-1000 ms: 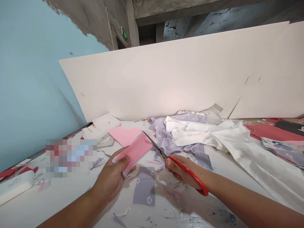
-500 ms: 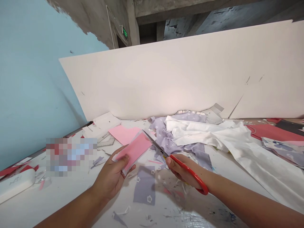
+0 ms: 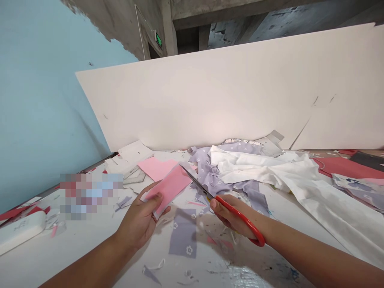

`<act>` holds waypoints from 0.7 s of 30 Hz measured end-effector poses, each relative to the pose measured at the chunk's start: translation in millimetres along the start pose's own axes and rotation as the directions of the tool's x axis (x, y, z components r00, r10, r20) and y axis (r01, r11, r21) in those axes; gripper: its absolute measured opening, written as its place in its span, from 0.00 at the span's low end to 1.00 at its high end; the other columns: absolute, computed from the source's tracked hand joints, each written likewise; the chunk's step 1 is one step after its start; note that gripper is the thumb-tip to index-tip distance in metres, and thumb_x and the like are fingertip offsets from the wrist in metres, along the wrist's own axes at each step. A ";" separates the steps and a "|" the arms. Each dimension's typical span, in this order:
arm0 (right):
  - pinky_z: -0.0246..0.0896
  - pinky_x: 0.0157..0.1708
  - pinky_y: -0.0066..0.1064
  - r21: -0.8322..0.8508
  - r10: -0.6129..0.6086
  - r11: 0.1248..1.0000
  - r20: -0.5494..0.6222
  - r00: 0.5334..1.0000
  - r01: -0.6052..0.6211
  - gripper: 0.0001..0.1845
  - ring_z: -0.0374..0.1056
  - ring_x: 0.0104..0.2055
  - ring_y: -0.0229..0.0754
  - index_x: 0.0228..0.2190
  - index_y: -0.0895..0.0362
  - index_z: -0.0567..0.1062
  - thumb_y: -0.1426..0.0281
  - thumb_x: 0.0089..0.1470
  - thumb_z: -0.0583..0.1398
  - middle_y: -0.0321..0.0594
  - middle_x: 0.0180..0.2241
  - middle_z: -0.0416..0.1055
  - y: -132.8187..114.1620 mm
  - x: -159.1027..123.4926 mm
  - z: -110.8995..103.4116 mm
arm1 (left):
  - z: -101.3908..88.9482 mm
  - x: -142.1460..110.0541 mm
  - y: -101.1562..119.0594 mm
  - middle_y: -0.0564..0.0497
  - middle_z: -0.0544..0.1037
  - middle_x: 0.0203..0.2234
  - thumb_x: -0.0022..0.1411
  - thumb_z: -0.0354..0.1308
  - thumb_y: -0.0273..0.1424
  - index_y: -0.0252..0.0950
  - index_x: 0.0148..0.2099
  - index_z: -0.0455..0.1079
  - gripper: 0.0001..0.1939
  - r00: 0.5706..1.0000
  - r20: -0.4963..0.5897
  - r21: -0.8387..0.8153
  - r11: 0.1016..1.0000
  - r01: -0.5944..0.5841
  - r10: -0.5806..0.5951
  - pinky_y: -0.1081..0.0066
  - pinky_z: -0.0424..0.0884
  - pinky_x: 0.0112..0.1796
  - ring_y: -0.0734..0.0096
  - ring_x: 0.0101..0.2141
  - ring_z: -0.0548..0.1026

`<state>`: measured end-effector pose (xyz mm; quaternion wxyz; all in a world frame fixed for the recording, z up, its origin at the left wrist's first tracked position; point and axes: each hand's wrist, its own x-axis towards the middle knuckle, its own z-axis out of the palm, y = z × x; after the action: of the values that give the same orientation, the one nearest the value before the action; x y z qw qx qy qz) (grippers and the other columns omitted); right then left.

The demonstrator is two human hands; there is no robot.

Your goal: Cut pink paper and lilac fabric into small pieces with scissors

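My left hand grips a pink rectangular piece of paper or cloth by its near end and holds it tilted above the white table. My right hand is closed round the red handles of a pair of scissors. The metal blades point up and left, and their tip meets the pink piece's right edge. A lilac patch with white flowers lies flat on the table between my two hands.
Crumpled white cloth and lilac flowered cloth are heaped behind the scissors. A second pink sheet lies further back. A big white board leans along the table's far side. Red sheets lie right, a white case left.
Almost nothing has moved. Both hands hold the same pose, and the scissor blades stay at the pink piece's edge; the view has shifted very slightly.
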<state>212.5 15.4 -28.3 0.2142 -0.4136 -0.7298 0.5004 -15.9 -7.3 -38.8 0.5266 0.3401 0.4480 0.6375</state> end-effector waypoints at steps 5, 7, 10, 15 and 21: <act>0.37 0.16 0.24 -0.004 0.003 1.000 0.006 1.000 -0.003 0.26 0.41 0.16 0.30 0.16 0.56 0.53 0.47 0.47 0.47 0.27 0.14 0.47 -1.2 -0.3 0.3 | 0.3 -0.3 1.0 0.51 0.73 0.34 0.46 0.61 0.30 0.43 0.48 0.64 0.24 1.000 0.002 0.002 1.000 0.004 -0.004 0.67 0.71 0.34 0.70 0.34 0.70; 0.37 0.15 0.24 0.005 0.019 1.000 0.014 1.000 -0.019 0.26 0.41 0.15 0.30 0.16 0.56 0.53 0.46 0.47 0.46 0.27 0.14 0.47 -1.4 -0.4 0.8 | 0.8 -0.4 1.6 0.52 0.73 0.31 0.45 0.61 0.30 0.43 0.47 0.65 0.24 1.000 -0.007 -0.004 1.000 0.012 -0.012 0.67 0.71 0.33 0.71 0.33 0.70; 0.37 0.15 0.24 0.005 0.026 1.000 0.002 1.000 -0.026 0.26 0.41 0.15 0.29 0.16 0.56 0.53 0.46 0.47 0.46 0.27 0.14 0.47 -0.9 -0.2 1.7 | 1.1 -0.3 2.1 0.54 0.73 0.29 0.43 0.62 0.30 0.43 0.47 0.66 0.25 1.000 -0.017 -0.021 1.000 0.017 -0.018 0.68 0.71 0.33 0.72 0.31 0.70; 0.39 0.15 0.23 0.018 0.038 0.999 -0.015 0.999 -0.038 0.26 0.42 0.15 0.29 0.17 0.56 0.53 0.47 0.47 0.47 0.27 0.13 0.47 -1.0 0.0 2.9 | 1.3 -0.3 2.7 0.54 0.71 0.28 0.42 0.63 0.29 0.44 0.47 0.65 0.26 0.999 -0.031 -0.038 0.999 0.017 -0.018 0.67 0.71 0.33 0.72 0.31 0.70; 0.43 0.14 0.23 0.015 0.044 0.999 -0.017 0.999 -0.044 0.26 0.45 0.13 0.28 0.16 0.56 0.52 0.47 0.47 0.47 0.27 0.13 0.48 -6.0 -2.2 3.7 | 1.1 0.0 3.1 0.55 0.70 0.27 0.43 0.63 0.28 0.44 0.45 0.66 0.24 0.999 -0.045 -0.053 0.998 0.022 -0.024 0.68 0.71 0.33 0.75 0.30 0.69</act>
<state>208.7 10.6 -24.2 0.2122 -0.4323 -0.7150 0.5068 -16.1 -7.2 -35.5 0.5322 0.3062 0.4470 0.6505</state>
